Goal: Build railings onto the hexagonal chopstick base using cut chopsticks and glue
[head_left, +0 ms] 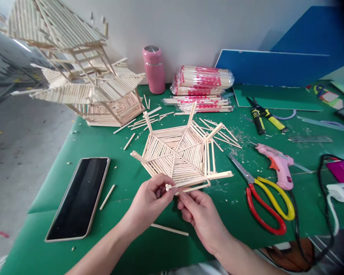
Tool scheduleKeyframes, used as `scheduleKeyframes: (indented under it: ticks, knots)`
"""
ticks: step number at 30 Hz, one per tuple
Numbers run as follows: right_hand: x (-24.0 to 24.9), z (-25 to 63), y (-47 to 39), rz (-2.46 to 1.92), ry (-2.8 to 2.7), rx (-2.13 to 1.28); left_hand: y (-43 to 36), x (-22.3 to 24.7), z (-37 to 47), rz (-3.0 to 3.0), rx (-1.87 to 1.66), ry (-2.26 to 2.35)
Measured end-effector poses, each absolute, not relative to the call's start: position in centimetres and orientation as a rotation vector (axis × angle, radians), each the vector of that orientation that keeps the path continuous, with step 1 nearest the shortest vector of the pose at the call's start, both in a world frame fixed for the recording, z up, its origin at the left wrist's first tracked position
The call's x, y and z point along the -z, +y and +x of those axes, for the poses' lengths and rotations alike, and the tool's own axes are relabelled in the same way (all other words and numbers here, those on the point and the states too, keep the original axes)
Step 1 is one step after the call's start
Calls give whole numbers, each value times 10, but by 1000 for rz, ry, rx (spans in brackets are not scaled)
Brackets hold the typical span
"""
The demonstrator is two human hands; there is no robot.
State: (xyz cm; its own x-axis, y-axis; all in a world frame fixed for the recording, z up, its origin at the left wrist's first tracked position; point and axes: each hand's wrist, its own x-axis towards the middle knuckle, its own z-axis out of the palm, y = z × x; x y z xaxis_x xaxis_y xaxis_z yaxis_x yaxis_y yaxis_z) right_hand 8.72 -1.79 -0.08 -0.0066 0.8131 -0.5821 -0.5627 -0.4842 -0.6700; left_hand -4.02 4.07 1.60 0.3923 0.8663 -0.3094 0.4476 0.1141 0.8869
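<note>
A hexagonal base of wooden sticks (160, 152) lies on the green table, with short stick posts standing at its corners. My left hand (151, 196) is closed around a bundled post at the near corner, its fingertips by the pale stick ends. In my right hand (199, 212), thumb and fingers pinch the near end of a thin wooden stick (193, 188) that runs along the base's near right edge. This stick meets another piece near the right-hand post (220, 175). Both hands' inner fingertips are partly hidden. Below them lies a loose stick (170, 229).
A tiered stick model (103, 89) stands back left. A phone (78, 198) lies left. On the right are scissors (250, 179), a pink glue gun (278, 164), pliers (265, 114) and cables. Behind stand a pink flask (154, 72) and bagged sticks (202, 82).
</note>
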Motion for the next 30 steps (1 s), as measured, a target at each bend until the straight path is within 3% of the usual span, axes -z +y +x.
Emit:
scheduleKeyframes:
  ticks: [21, 30]
  knots:
    - [0, 85, -17, -1225, -281, -1650, 41, -10, -42, 1451, -564, 1141]
    - [0, 87, -21, -1192, -274, -1669, 24, -4, -49, 1813, -635, 1140]
